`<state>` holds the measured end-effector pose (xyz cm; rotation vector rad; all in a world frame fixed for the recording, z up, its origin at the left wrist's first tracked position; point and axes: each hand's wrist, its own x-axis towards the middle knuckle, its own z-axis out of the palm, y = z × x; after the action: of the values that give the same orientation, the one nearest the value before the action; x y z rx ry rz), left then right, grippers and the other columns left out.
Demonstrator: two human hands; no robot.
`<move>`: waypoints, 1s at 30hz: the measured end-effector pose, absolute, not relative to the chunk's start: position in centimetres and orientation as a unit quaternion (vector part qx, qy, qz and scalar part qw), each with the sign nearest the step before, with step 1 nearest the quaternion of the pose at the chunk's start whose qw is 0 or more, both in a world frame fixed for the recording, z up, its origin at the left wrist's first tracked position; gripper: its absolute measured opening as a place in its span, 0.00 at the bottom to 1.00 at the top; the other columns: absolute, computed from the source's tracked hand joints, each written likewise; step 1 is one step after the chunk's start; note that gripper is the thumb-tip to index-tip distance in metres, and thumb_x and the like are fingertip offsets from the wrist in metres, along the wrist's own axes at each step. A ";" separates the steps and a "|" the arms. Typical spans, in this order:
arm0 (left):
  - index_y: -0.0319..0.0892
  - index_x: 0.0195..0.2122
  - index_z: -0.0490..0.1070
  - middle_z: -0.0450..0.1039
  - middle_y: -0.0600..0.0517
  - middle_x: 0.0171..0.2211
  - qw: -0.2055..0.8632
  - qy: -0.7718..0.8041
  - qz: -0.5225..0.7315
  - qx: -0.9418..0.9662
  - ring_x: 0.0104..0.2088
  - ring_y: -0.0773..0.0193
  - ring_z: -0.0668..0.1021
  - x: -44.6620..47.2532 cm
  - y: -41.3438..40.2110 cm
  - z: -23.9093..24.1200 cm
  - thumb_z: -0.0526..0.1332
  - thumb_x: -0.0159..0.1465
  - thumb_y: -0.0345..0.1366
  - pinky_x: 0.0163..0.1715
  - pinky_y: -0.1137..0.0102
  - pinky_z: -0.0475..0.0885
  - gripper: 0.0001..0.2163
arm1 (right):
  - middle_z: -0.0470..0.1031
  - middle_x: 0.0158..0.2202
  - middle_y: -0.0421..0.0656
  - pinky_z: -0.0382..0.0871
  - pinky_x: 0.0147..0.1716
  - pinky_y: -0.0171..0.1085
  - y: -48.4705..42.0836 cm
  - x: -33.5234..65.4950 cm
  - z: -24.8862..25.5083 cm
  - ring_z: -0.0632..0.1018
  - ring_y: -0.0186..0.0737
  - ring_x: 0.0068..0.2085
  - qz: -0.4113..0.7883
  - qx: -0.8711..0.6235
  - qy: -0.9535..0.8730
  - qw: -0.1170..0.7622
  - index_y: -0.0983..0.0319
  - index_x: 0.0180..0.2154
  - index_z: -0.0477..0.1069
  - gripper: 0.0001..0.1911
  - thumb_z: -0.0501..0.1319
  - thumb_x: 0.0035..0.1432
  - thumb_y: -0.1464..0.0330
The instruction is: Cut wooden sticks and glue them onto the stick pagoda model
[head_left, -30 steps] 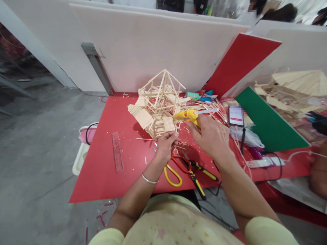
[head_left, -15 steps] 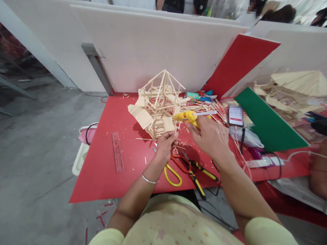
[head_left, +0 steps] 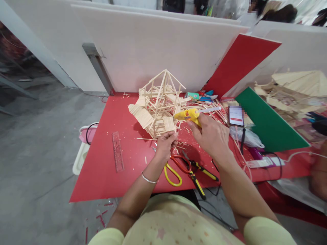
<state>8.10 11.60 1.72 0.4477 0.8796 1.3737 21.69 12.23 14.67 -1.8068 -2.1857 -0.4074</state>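
Note:
A model house of thin wooden sticks point(head_left: 157, 103) stands on the red table point(head_left: 107, 170). My right hand point(head_left: 212, 137) is closed round a yellow glue gun point(head_left: 188, 115), its nozzle pointing left at the model's near right corner. My left hand point(head_left: 165, 145) is just below the model, fingers pinched together at its front edge; what they grip is too small to make out.
Yellow-handled scissors point(head_left: 173, 170) and yellow-black pliers point(head_left: 198, 170) lie near my wrists. A red ruler point(head_left: 117, 151) lies to the left. A phone point(head_left: 235, 115), loose sticks, a green board point(head_left: 268, 122) and a second stick model point(head_left: 293, 92) are on the right.
The glue gun has risen very slightly at the model's corner. My left hand has stayed in place.

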 end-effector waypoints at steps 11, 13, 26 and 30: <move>0.38 0.34 0.75 0.72 0.56 0.23 0.661 0.398 0.602 0.205 0.19 0.75 0.69 8.1 11.5 1.5 0.75 0.49 0.44 0.21 0.77 0.61 0.18 | 0.77 0.35 0.47 0.42 0.28 0.37 12.2 22.0 14.5 0.71 0.39 0.31 -0.134 -0.632 -0.751 0.136 0.62 0.46 0.72 0.27 0.46 0.68 0.48; 0.38 0.33 0.74 0.72 0.56 0.22 0.661 0.399 0.602 0.202 0.19 0.75 0.69 8.1 11.5 1.5 0.75 0.49 0.43 0.20 0.77 0.60 0.18 | 0.77 0.35 0.47 0.43 0.28 0.37 12.2 21.9 14.5 0.71 0.39 0.30 -0.134 -0.633 -0.751 0.135 0.62 0.45 0.72 0.27 0.47 0.68 0.48; 0.38 0.31 0.75 0.71 0.56 0.22 0.662 0.395 0.598 0.219 0.19 0.75 0.68 8.1 11.1 1.8 0.75 0.49 0.43 0.20 0.77 0.60 0.16 | 0.75 0.32 0.47 0.50 0.30 0.37 11.9 22.9 11.6 0.71 0.40 0.33 -0.149 -0.619 -0.746 0.194 0.63 0.36 0.73 0.24 0.51 0.67 0.50; 0.38 0.30 0.75 0.70 0.56 0.21 0.664 0.385 0.603 0.217 0.19 0.75 0.68 8.3 11.0 1.8 0.75 0.49 0.43 0.20 0.76 0.59 0.15 | 0.74 0.32 0.48 0.56 0.33 0.38 12.0 23.5 9.6 0.71 0.42 0.35 -0.153 -0.612 -0.734 0.250 0.63 0.36 0.73 0.23 0.51 0.68 0.52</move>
<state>8.28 11.05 1.82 0.4898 0.8704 1.3622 23.47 12.02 9.57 -1.6668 -1.9995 -0.4170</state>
